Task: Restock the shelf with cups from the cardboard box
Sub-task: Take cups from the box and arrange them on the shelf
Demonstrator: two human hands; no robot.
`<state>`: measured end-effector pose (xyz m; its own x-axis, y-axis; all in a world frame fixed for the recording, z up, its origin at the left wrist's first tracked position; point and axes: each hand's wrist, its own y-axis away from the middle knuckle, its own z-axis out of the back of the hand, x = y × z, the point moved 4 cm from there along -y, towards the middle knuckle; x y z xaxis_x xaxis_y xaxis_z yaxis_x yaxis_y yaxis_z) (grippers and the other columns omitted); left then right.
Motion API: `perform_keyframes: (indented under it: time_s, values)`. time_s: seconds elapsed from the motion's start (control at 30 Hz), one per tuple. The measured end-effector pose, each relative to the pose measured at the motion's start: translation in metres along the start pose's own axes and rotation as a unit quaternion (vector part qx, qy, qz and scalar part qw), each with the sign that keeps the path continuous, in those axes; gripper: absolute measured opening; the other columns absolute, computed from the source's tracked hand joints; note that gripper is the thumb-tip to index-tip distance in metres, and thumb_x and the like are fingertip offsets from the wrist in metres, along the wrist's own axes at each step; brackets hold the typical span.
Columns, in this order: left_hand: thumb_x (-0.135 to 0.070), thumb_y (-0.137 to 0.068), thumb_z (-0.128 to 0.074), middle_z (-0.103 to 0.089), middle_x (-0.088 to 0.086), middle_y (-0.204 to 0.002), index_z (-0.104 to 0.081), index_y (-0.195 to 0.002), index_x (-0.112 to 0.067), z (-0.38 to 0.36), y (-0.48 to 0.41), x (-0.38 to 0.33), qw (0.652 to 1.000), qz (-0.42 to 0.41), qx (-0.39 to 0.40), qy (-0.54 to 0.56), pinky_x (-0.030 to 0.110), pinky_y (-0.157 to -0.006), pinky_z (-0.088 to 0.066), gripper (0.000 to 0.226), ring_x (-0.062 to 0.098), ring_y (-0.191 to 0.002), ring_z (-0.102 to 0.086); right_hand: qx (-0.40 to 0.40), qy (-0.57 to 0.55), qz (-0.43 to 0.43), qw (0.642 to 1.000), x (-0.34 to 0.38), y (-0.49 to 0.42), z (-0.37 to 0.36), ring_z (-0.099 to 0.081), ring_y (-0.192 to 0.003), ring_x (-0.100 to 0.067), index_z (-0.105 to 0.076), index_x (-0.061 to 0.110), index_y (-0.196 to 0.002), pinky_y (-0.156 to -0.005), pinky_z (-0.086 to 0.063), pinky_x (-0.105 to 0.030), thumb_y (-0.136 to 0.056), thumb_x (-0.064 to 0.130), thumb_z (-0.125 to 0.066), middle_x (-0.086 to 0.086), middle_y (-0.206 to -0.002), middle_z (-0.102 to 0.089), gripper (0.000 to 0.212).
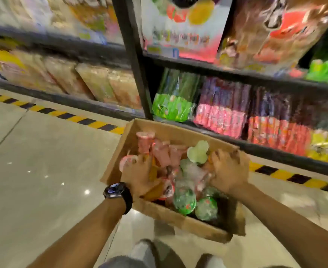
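An open cardboard box (180,219) sits on the floor in front of the lowest shelf (275,151). It holds several plastic-wrapped cups, pink ones (160,151) toward the far left and green ones (184,201) toward the near right. My left hand (138,176), a dark watch on its wrist, is down in the box's left side with its fingers curled into the pink cups. My right hand (229,170) lies over the cups by the box's right wall, fingers spread. What is under its palm is hidden. The frame is blurred.
The black shelf unit (134,55) carries green, pink and red packs on its lowest level and large bags above. Yellow-black hazard tape (68,116) runs along the shelf foot. A glossy tiled floor (43,171) spreads to the left. My shoes (145,250) stand just behind the box.
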<state>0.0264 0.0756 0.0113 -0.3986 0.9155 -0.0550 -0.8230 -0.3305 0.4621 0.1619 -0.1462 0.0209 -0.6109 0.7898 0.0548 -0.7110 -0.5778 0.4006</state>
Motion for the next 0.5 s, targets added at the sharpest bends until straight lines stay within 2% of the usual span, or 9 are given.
perform_keyframes:
  time_s: [0.07, 0.13, 0.2, 0.23, 0.33, 0.4, 0.5]
  values:
    - [-0.082, -0.077, -0.046, -0.048, 0.008, -0.133, -0.038, -0.139, -0.021, -0.046, -0.028, -0.006, 0.999, -0.029, 0.018, -0.029, 0.038, -0.076, -0.046, 0.087, 0.032, -0.113, -0.055, 0.012, 0.014, 0.059, 0.998, 0.000, -0.027, -0.049, -0.048, -0.116, -0.031, -0.045, 0.014, -0.130, -0.092, -0.041, -0.039, -0.076, 0.049, -0.053, -0.008, -0.124, -0.047, 0.065]
    - [-0.086, -0.073, -0.042, -0.054, 0.005, -0.125, -0.042, -0.136, -0.026, -0.087, -0.045, -0.008, 0.998, -0.049, 0.030, -0.038, 0.034, -0.067, -0.043, 0.086, 0.030, -0.106, -0.059, 0.014, 0.019, 0.093, 0.995, -0.001, -0.043, -0.089, -0.049, -0.114, -0.030, -0.041, 0.015, -0.134, -0.086, -0.045, -0.036, -0.077, 0.046, -0.059, -0.007, -0.124, -0.048, 0.067]
    - [-0.087, -0.069, -0.032, -0.054, 0.003, -0.126, -0.044, -0.134, -0.032, -0.111, -0.049, -0.006, 0.998, -0.045, 0.019, -0.042, 0.035, -0.073, -0.048, 0.086, 0.029, -0.108, -0.059, 0.020, 0.019, 0.103, 0.994, -0.002, -0.051, -0.121, -0.049, -0.113, -0.029, -0.035, 0.016, -0.139, -0.084, -0.045, -0.036, -0.079, 0.046, -0.063, -0.007, -0.123, -0.047, 0.073]
    - [-0.083, -0.072, -0.034, -0.051, 0.004, -0.128, -0.043, -0.134, -0.034, -0.117, -0.050, -0.004, 0.998, -0.038, 0.011, -0.038, 0.037, -0.078, -0.050, 0.080, 0.030, -0.108, -0.059, 0.016, 0.015, 0.103, 0.994, -0.002, -0.052, -0.131, -0.049, -0.113, -0.029, -0.033, 0.016, -0.140, -0.083, -0.045, -0.036, -0.078, 0.050, -0.065, -0.007, -0.124, -0.048, 0.077]
    - [-0.073, -0.079, -0.043, -0.048, 0.004, -0.127, -0.045, -0.133, -0.038, -0.120, -0.052, 0.000, 0.998, -0.062, -0.008, 0.009, 0.040, -0.083, -0.052, 0.065, 0.031, -0.103, -0.060, -0.031, -0.036, 0.080, 0.996, -0.007, -0.057, -0.143, -0.053, -0.114, -0.029, -0.044, 0.017, -0.134, -0.087, -0.046, -0.038, -0.068, 0.069, -0.066, -0.008, -0.120, -0.056, 0.086]
    - [-0.067, -0.079, -0.054, -0.047, 0.002, -0.118, -0.048, -0.131, -0.039, -0.119, -0.049, 0.004, 0.997, -0.076, -0.013, 0.028, 0.043, -0.082, -0.052, 0.059, 0.030, -0.099, -0.059, -0.044, -0.051, 0.054, 0.996, -0.008, -0.058, -0.144, -0.054, -0.113, -0.028, -0.047, 0.022, -0.131, -0.089, -0.047, -0.039, -0.069, 0.068, -0.065, -0.007, -0.118, -0.059, 0.079]
    - [-0.062, -0.068, -0.069, -0.049, 0.003, -0.107, -0.053, -0.124, -0.035, -0.112, -0.048, 0.006, 0.995, -0.074, -0.067, 0.006, 0.043, -0.078, -0.052, 0.064, 0.029, -0.095, -0.057, -0.071, -0.052, 0.052, 0.995, -0.006, -0.052, -0.140, -0.050, -0.115, -0.026, -0.045, 0.030, -0.133, -0.092, -0.041, -0.043, -0.069, 0.066, -0.061, -0.003, -0.120, -0.056, 0.076]
